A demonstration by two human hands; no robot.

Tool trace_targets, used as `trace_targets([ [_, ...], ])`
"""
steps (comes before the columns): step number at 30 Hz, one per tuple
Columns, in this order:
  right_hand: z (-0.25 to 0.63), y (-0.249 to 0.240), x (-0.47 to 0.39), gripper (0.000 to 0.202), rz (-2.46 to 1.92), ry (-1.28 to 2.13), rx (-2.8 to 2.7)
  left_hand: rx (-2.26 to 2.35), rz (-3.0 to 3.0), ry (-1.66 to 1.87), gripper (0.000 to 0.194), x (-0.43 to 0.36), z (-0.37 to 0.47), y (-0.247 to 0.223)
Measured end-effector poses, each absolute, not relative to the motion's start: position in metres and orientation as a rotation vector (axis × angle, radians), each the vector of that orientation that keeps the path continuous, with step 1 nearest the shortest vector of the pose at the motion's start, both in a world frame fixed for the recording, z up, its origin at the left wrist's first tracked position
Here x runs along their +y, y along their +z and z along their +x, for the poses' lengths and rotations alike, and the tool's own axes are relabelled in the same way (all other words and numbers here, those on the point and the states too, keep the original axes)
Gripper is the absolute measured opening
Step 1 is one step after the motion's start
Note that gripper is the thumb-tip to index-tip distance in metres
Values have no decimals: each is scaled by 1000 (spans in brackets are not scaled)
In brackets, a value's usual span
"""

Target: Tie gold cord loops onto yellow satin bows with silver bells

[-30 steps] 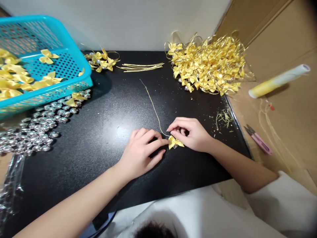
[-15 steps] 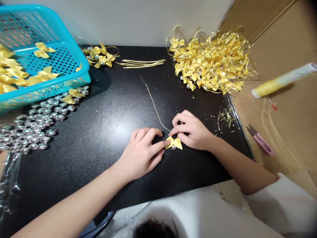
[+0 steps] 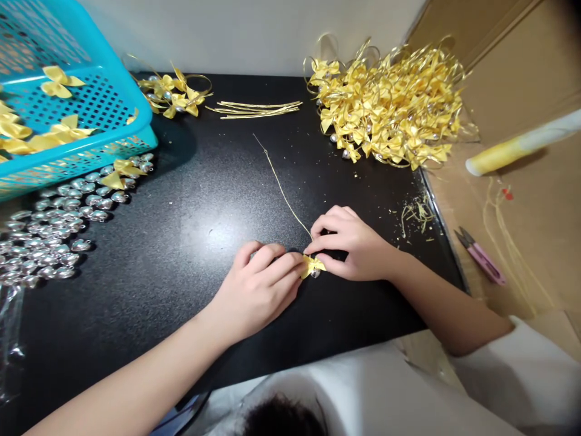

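A small yellow ribbon bow (image 3: 312,264) with a silver bead (image 3: 315,274) at its lower side lies on the black table between my hands. My left hand (image 3: 267,284) is closed, its thumb and index finger pinching the bow's left wing. From the other side, my right hand (image 3: 356,245) has its fingertips at the top of the bow and its thumb on the right wing; its grip is partly hidden. A pale gold thread (image 3: 285,195) runs from the right fingertips up the table to a thin needle (image 3: 259,143).
A turquoise basket (image 3: 152,115) of yellow bows stands left, with silver beads (image 3: 59,227) before it. Gold cords (image 3: 258,109) lie at the back. A pile of finished bows with loops (image 3: 385,109) sits back right. Pink thread snips (image 3: 480,255) and a yellow-white roll (image 3: 521,142) lie right.
My left fingers have closed further over the bow's left wing, and my right thumb has come onto its right wing. The view has shifted slightly.
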State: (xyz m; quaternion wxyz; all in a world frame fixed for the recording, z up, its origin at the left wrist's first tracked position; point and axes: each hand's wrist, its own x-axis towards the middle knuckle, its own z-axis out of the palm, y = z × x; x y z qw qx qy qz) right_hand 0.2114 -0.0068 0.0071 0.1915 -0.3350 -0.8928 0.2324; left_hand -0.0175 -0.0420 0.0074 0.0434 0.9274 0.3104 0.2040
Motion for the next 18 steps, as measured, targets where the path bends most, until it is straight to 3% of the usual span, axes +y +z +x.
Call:
trace_targets([
  [10,209,11,-7,9,-1017,704,-2596,879,2826,645,15,-41,-19,8],
  [18,208,12,-8,10,-1018,785,-2560,833,2766,514,29,-41,-19,9],
])
